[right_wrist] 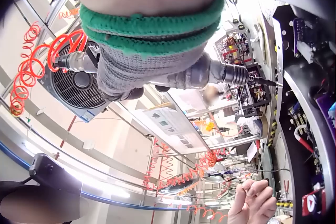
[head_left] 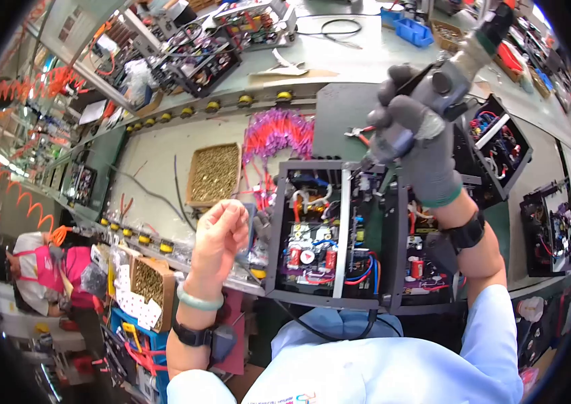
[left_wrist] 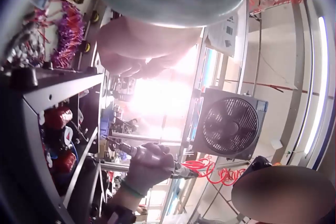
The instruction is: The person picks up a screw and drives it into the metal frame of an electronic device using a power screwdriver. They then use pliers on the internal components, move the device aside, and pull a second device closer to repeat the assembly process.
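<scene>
A grey-gloved right hand (head_left: 427, 151) is curled round a pneumatic screwdriver (head_left: 448, 82); the right wrist view shows the glove (right_wrist: 142, 74) round the tool's barrel (right_wrist: 199, 74). The bit points at the far end of a silver bar (head_left: 344, 232) across an open black case (head_left: 270, 269) holding boards and wires; whether it touches is unclear. Left of this case, the bare left hand (head_left: 220, 232) is raised with fingers curled in and thumb against the fingertips. Nothing shows between them in the head view, nor at this hand (right_wrist: 254, 203) in the right wrist view.
Beyond the left hand stands a box of small brass-coloured parts (head_left: 214, 175), beside a pile of purple-red wires (head_left: 278, 135). Red-handled cutters (head_left: 359, 133) lie beyond the case. Another open case (head_left: 501, 145) is at the right. A person in pink (head_left: 43, 269) is far left.
</scene>
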`<state>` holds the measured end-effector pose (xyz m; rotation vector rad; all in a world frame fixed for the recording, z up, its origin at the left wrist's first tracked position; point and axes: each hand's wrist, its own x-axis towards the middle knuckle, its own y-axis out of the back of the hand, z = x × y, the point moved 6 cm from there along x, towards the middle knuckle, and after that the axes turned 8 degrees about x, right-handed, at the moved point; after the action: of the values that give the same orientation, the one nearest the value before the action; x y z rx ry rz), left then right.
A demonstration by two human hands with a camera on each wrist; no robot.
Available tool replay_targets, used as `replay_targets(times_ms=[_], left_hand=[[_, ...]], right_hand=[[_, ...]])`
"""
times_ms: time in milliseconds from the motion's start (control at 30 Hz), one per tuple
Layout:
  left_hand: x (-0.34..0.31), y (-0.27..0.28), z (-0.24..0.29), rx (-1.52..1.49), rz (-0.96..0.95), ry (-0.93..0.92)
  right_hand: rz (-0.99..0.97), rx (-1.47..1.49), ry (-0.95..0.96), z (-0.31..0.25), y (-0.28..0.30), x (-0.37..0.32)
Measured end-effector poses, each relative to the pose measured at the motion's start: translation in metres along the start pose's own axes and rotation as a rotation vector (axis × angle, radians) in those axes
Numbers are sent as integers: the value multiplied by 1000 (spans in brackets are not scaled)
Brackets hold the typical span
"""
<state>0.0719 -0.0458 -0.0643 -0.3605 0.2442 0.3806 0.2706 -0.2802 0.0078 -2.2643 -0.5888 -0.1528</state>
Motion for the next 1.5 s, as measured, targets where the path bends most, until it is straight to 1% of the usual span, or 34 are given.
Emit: replay_targets(times_ms=[67, 100, 133, 167, 200, 233, 267, 300, 333, 367, 400, 433, 467, 500, 533, 600, 633, 667, 733, 767, 800, 933, 1033, 1067, 1100, 1133, 1167, 1200, 1233, 1267, 1333, 1400, 1433, 1500], left_hand=[[10, 39, -7, 214, 112, -68], [20, 67, -22, 176, 147, -45], [29, 96, -42, 198, 234, -1], [41, 135, -80, 269, 294, 105], [46, 147, -98, 392, 328, 109], [50, 160, -116, 459, 350, 171], [54, 171, -130, 614, 344, 156], [60, 181, -141, 793, 345, 94], [59, 187, -146, 929, 387, 80], [58, 195, -145, 1072, 404, 17], [57, 201, -140, 1214, 416, -48], [53, 188, -111, 1270, 399, -109], [52, 198, -95, 1104, 497, -66], [55, 219, -84, 1110, 582, -59], [55, 241, -74, 1113, 665, -48], [54, 270, -61, 1377, 745, -27], [57, 286, -65, 1446, 745, 44], [59, 297, -73, 1439, 744, 51], [67, 294, -79, 1608, 679, 16], [71, 294, -87, 1614, 648, 53], [77, 285, -92, 1784, 630, 8], [89, 280, -110, 2077, 605, -57], [91, 287, -125, 2200, 585, -219], [94, 285, -128, 2236, 563, -279], [97, 284, -129, 2265, 543, -218], [101, 280, -126, 2289, 515, -171], [100, 279, -125, 2280, 544, -250], [103, 277, -123, 2259, 498, -215], [104, 277, -122, 2244, 476, -260], [104, 282, -124, 2228, 456, -233], [102, 289, -130, 2214, 467, -246], [95, 282, -132, 2282, 544, -404], [95, 279, -132, 2283, 538, -421], [98, 289, -133, 2315, 552, -102]], right_hand=[[-24, 83, -23, 3, 2, 0], [-63, 5, -18, 2, 7, 1], [-65, -7, -29, 1, 4, 0], [-75, -4, -33, 5, 1, 0], [-78, -7, -29, 4, 3, -1], [-84, -37, -21, 3, 4, -1], [-68, -10, 6, 2, -2, -3], [-91, 28, 12, 4, -3, -2], [-114, 67, 12, 7, 0, -1], [-98, 32, -20, 7, 2, -1], [-140, 17, -13, 7, 3, -1], [-128, -15, -20, 7, 2, 0], [-114, -51, -27, 7, 2, 1], [-149, -74, -9, 8, 5, 4], [-126, -108, -7, 7, 4, 3], [-139, -97, 42, 10, 4, 4], [-119, -135, 48, 11, 3, 5], [-121, -141, 41, 11, 2, 4], [-83, -142, -10, 12, 9, 6], [-99, -174, 40, 11, 10, 8], [-95, -185, 39, 12, 12, 9], [-95, -205, 29, 10, 13, 8], [-66, -171, -20, 14, 7, 6], [-53, -151, -47, 13, 6, 4], [-22, -160, -19, 13, 3, 4], [-39, -164, -28, 13, 0, 5], [-17, -146, -46, 13, -3, 3], [-65, -116, -35, 13, 3, 4], [-92, -42, -74, 14, 1, 4], [-72, -23, -102, 14, 3, 3], [-92, -4, -84, 13, 3, 4], [-86, -27, -71, 11, 5, 5], [-92, -24, -65, 10, 6, 7], [-83, -21, -42, 8, 7, 9]])
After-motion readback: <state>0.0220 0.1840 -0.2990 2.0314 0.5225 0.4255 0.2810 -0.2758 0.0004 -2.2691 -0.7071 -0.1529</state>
